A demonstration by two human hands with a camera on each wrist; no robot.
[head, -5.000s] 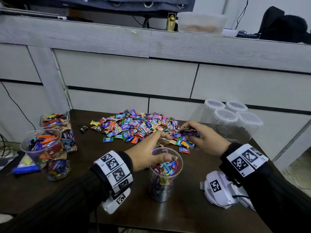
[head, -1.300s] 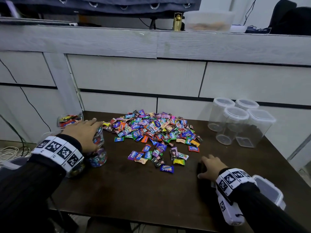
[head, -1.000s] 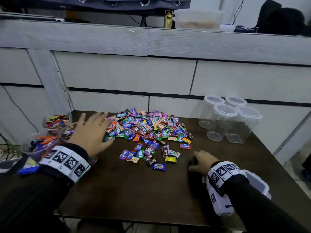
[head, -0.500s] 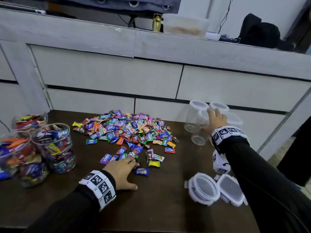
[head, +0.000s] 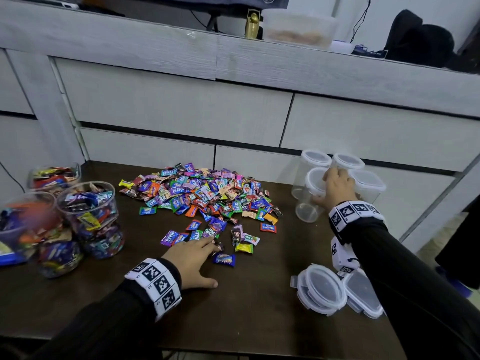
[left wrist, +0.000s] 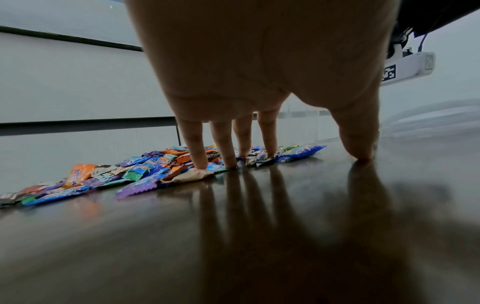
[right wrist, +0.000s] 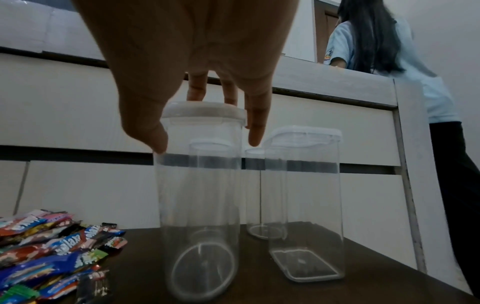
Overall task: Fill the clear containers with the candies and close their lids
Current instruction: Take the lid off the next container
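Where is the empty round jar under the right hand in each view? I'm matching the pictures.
Head: round jar right of centre, under the right hand.
Left wrist: cannot tell; only blurred clear shapes at right.
Right wrist: centre, fingers at its lid.
Shared landmark: candy pile.

Multicoloured candies (head: 205,201), dark-brown table (head: 259,307)

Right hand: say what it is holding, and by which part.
The right hand grips an empty round clear container at its top, thumb and fingers curled around the white lid. The left hand holds nothing.
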